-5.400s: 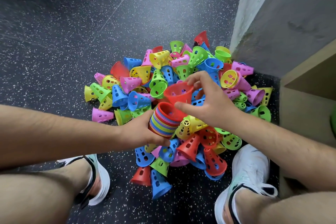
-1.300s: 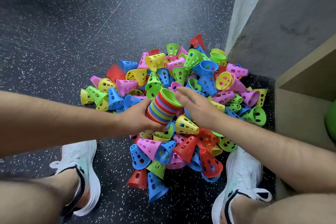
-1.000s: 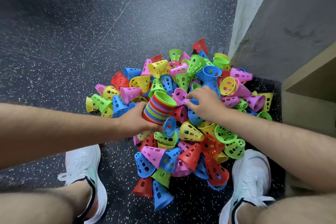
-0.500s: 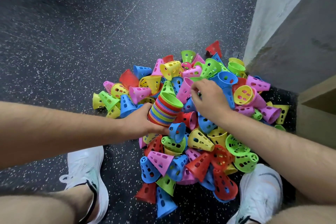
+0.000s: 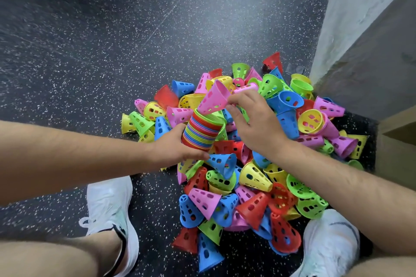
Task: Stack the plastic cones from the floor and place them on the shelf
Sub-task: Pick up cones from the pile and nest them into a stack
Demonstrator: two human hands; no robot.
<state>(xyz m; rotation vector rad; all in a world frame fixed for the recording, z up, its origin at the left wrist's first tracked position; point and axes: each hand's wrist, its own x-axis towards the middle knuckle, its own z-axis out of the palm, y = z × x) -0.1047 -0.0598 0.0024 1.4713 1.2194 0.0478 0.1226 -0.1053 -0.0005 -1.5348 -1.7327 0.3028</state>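
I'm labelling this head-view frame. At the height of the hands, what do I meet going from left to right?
left hand → stack of cones that it grips → right hand, pinching a pink cone → wooden shelf

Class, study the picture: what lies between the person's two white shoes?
In the head view, the near end of the cone pile fills the gap between left shoe and right shoe, with some bare floor.
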